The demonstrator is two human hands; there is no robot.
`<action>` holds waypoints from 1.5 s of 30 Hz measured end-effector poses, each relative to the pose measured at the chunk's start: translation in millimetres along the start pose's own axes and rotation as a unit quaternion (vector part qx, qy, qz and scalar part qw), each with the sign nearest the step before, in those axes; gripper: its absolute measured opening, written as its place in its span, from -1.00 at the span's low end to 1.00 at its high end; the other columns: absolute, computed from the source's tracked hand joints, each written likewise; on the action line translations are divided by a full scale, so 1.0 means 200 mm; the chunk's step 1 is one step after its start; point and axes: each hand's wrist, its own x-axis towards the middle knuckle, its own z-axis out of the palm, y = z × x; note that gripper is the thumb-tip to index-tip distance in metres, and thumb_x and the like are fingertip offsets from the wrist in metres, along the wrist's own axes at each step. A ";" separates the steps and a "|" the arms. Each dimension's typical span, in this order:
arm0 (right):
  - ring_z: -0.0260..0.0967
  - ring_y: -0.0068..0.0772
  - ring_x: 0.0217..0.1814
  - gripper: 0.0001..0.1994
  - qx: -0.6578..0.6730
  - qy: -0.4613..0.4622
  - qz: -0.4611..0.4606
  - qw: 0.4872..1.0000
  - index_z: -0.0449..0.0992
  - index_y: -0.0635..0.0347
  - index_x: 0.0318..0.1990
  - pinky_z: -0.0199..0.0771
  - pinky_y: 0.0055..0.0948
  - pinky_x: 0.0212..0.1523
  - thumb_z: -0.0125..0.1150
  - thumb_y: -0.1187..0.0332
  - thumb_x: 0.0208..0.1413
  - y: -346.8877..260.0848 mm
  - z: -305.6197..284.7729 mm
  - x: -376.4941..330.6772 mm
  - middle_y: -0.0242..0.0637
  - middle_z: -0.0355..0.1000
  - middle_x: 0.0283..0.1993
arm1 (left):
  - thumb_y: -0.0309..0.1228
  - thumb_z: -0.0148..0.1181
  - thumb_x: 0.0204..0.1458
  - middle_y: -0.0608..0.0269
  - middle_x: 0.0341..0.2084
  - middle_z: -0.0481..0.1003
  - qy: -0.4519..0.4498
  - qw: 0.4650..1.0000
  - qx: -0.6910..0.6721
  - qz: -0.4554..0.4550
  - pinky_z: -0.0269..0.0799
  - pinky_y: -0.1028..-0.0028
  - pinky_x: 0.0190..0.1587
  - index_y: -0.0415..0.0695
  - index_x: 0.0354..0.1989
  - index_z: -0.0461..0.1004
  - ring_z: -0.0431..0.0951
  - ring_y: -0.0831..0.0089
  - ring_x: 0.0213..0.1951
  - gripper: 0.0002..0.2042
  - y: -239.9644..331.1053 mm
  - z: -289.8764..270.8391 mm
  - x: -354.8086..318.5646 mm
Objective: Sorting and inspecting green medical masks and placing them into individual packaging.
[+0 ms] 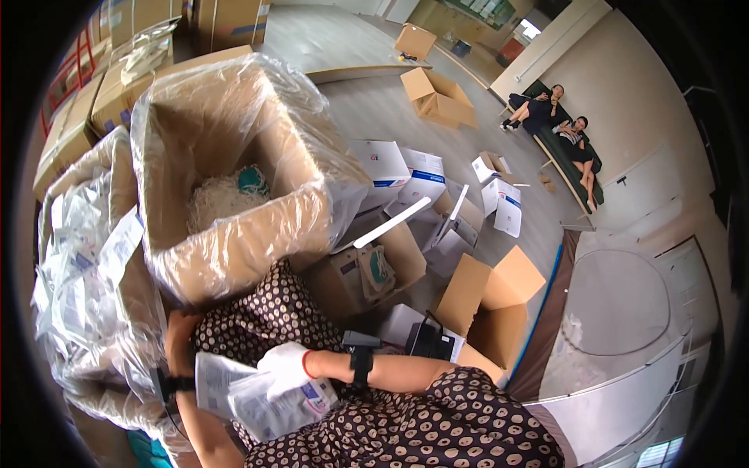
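Note:
My right hand point(285, 369), in a white glove with a red cuff, is closed over a stack of flat printed plastic packets point(269, 402) above my lap. The packets are clear and white, with dark print and a blue-and-red patch. My left hand point(183, 326) reaches forward beside my knee, close to the lower edge of a large plastic-lined carton point(234, 269). Its fingers are hidden. Deep in that carton lies a pile of whitish, stringy material point(222, 201) with a teal piece. To the left, another lined carton is heaped with similar clear packets point(86, 273).
An open brown carton point(491, 312) stands to my right, near several white boxes point(421, 175). A smaller carton point(398, 257) in front holds teal-and-white packets. Farther off lies another open carton point(438, 97). Two people sit on a dark green bench point(573, 168). Stacked cartons point(144, 19) stand back left.

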 end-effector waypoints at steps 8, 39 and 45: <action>0.50 -0.05 -0.21 -0.53 -0.033 0.014 0.085 0.996 0.55 0.16 -0.27 0.49 -0.15 -0.23 0.24 -0.09 -0.13 -0.21 0.00 -0.07 -0.13 0.53 -0.28 | -0.36 0.08 -0.05 -0.18 -0.32 0.50 0.024 0.978 0.094 -0.187 0.40 0.17 -0.14 -0.29 -0.33 0.50 0.49 -0.12 -0.21 -0.77 -0.71 0.39 0.10; 0.48 0.00 -0.21 -0.54 -0.016 0.125 -0.046 0.991 0.51 0.16 -0.31 0.47 -0.13 -0.19 0.36 -0.03 -0.25 0.14 0.03 -0.31 -0.10 0.51 -0.29 | 0.16 -0.22 0.20 0.18 -0.32 0.49 -0.088 0.963 -0.236 -0.094 0.33 0.41 -0.09 -0.28 -0.11 0.48 0.43 0.41 -0.24 -0.36 0.83 -0.01 -0.48; 0.48 -0.02 -0.17 -0.47 -0.005 0.137 -0.005 0.991 0.49 0.15 -0.22 0.47 -0.13 -0.17 0.32 -0.10 -0.21 0.12 0.08 -0.30 -0.07 0.51 -0.26 | -0.44 0.29 -0.01 0.41 -0.50 0.46 0.008 0.948 -0.275 -0.158 0.31 0.60 -0.37 -0.27 -0.28 0.50 0.38 0.64 -0.44 -0.82 0.50 0.13 -0.58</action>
